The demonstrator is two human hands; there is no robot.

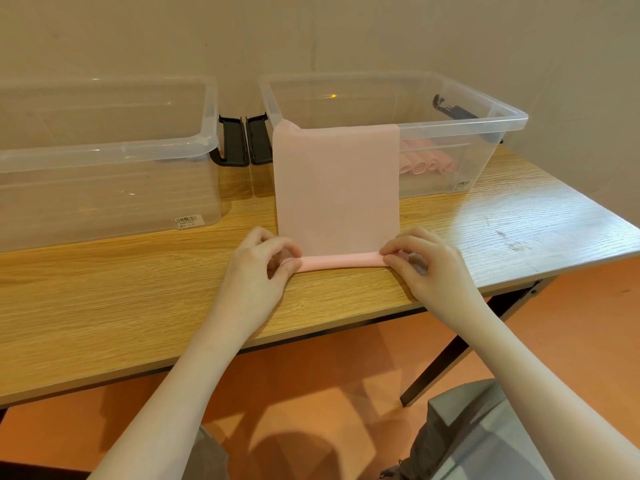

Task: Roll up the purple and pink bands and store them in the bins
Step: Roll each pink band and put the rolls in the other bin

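Pink and thin, the band (337,188) lies stretched away from you across the wooden counter (138,289), its far end draped over the near rim of the right bin (485,114). Its near end is wound into a slim roll (341,262) that runs crosswise just in front of you, resting on the counter.

Your left hand (258,271) is at the roll's left end, with its fingers (277,242) curled over the top and the thumb tucked against the near side, so that the end is pinched between them. Your right hand (431,268) mirrors it at the right end, the fingertips and thumb clamped together on the tip of the roll. Between your two hands the roll lies bare, and the flat part of the band rises from it toward the bin.

Inside the right bin, behind the draped band, several pink rolls (427,162) lie side by side on the floor of the bin. To the left stands the left bin (104,147), also clear plastic, with black latches (247,140) showing between the two bins.
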